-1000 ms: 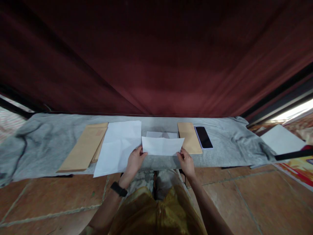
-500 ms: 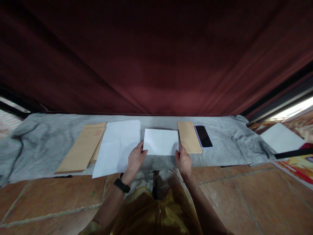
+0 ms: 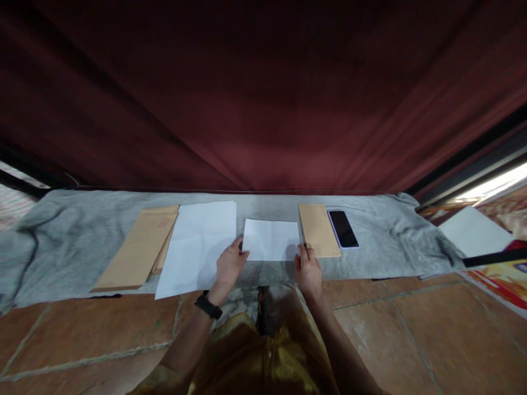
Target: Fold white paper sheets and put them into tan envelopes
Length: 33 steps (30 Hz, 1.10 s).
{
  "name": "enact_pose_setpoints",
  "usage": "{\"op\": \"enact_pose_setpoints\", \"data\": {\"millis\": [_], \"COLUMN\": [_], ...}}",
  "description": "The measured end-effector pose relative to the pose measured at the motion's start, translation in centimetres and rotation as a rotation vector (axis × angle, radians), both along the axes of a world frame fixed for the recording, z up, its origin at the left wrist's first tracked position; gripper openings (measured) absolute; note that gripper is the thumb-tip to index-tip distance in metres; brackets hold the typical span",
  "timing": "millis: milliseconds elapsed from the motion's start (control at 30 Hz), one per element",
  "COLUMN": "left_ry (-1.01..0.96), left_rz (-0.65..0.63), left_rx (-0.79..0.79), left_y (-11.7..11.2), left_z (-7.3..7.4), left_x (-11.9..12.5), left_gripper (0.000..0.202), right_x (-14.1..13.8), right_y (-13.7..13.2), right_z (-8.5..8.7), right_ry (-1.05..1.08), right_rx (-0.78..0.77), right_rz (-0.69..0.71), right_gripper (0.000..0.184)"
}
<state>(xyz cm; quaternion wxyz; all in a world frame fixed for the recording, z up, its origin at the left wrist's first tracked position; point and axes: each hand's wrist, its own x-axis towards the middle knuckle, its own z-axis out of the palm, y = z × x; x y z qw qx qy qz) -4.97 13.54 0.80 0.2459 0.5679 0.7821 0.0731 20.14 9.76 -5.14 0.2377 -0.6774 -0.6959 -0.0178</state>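
A small white sheet of paper [image 3: 269, 241] with a faint crease lies low over the grey cloth in front of me. My left hand [image 3: 230, 264] pinches its left edge between thumb and fingers. At the lower right corner, the curled fingers of my right hand [image 3: 308, 270] close on the paper's edge, next to a brown envelope [image 3: 319, 230]. Larger white sheets [image 3: 200, 241] with fold creases lie to the left of my left hand. Beyond them is a stack of brown envelopes [image 3: 134, 249].
A smartphone [image 3: 343, 229] lies right of the single envelope. Grey cloth [image 3: 387, 236] covers the narrow bench. A dark red curtain [image 3: 263, 109] hangs behind it. At the far right are a white sheet [image 3: 475, 233] and a colourful printed box [image 3: 502, 282].
The small sheet has come down slightly and sits flatter, its far edge lower in view. My right fingers have shifted slightly at its right edge. The other papers and phone stay put.
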Motion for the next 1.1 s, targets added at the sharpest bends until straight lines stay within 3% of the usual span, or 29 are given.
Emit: {"op": "enact_pose_setpoints", "data": {"millis": [300,500,767,867,967,1100], "left_ry": [-0.004,-0.025,0.019,0.139,0.151,0.074], "left_rz": [-0.033,-0.011,-0.026,-0.104,-0.28,-0.539], "left_rx": [-0.005,-0.015,0.049,0.278,0.517,0.573], "left_y": [0.2,-0.2,-0.8,-2.2,-4.1,-6.5], "left_z": [0.0,0.0,0.0,-0.4,-1.7,-4.0], "left_x": [-0.2,-0.1,0.1,1.0,2.8,5.5], "left_gripper": [0.053,0.057,0.057,0.047,0.038,0.042], "right_x": [-3.6,-4.6,-3.6,-3.6,-3.6,-3.4], "right_y": [-1.3,-1.8,-2.1,-2.1,-2.1,-2.1], "right_z": [0.4,-0.6,0.0,-0.1,-0.4,-0.5], "right_ry": [0.008,-0.076,-0.12,-0.12,-0.116,-0.121], "right_rx": [0.062,0.009,-0.054,-0.054,-0.055,-0.07], "right_rz": [0.353,0.367,0.393,0.399,0.397,0.428], "right_gripper": [0.04,0.043,0.046,0.047,0.047,0.051]}}
